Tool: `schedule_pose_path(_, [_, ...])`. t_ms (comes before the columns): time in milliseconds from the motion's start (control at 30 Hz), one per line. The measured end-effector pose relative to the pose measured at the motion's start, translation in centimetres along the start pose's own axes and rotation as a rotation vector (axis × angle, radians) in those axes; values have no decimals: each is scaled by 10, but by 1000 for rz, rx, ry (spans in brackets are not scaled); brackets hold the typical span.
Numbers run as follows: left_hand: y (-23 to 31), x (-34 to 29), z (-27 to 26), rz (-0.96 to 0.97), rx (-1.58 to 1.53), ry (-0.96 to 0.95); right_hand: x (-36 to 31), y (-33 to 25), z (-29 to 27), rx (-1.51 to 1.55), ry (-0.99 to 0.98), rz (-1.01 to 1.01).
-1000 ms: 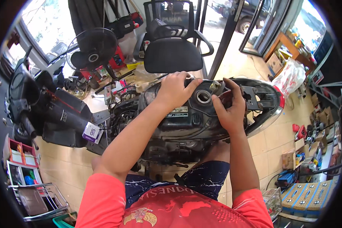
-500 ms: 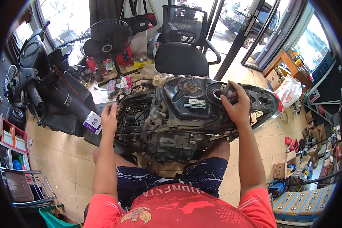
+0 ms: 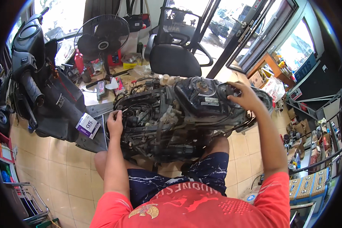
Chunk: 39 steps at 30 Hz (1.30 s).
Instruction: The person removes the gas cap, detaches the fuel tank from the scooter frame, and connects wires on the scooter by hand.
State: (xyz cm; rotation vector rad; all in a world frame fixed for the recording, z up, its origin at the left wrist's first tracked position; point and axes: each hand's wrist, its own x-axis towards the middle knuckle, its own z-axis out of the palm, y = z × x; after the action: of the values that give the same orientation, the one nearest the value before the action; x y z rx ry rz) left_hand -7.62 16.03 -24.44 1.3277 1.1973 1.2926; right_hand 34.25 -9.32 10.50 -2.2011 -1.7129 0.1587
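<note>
A stripped motor scooter lies across my lap area, its dark frame and engine parts (image 3: 144,114) bare. The black fuel tank (image 3: 186,102) has a round rusty fitting (image 3: 202,87) on top. My right hand (image 3: 247,97) arches over the area right of the tank, thumb and fingers bent around a small dark part (image 3: 230,90); most of it is hidden. My left hand (image 3: 115,124) rests at the left end of the frame, fingers curled together; whatever they hold is hidden. Near it a white and purple box (image 3: 88,125) stands on the scooter's footboard (image 3: 59,114).
The scooter's handlebar (image 3: 31,84) rises at the left. Beyond the frame stand a black fan (image 3: 102,45) and an office chair (image 3: 174,60). Small tools and parts lie on the floor near the fan. Boxes and parts (image 3: 298,133) crowd the right side.
My right hand has moved a little right and turned, its small part now lower among the dark parts. My left hand has dropped slightly, its fingers more curled. The view has shifted.
</note>
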Motion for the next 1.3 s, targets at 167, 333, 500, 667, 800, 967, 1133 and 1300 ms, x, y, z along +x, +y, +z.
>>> schedule_pose_path(167, [20, -2, 1, -139, -86, -137, 23, -44, -14, -420, -313, 111])
schedule_pose_path(333, [30, -3, -7, -154, -117, -121, 36, -42, -4, -491, -390, 181])
schedule_pose_path(500, [36, -4, -7, -187, -135, -126, 31, -50, 4, -594, -331, 147])
schedule_pose_path(667, [33, -5, -4, -218, -127, -156, 23, -27, 17, -473, -204, 61])
schedule_pose_path(800, [31, -5, -3, -221, -142, -163, 19, -30, 29, -542, -75, 195])
schedule_pose_path(967, [23, -4, -2, -242, -104, -188, 14, -24, 18, -402, -106, -25])
schedule_pose_path(1133, [28, -8, 3, -251, -127, -196, 13, 2, 29, -236, 17, -65])
schedule_pose_path(1300, [24, -10, 7, -217, -103, -196, 16, -5, 34, -268, 13, 50])
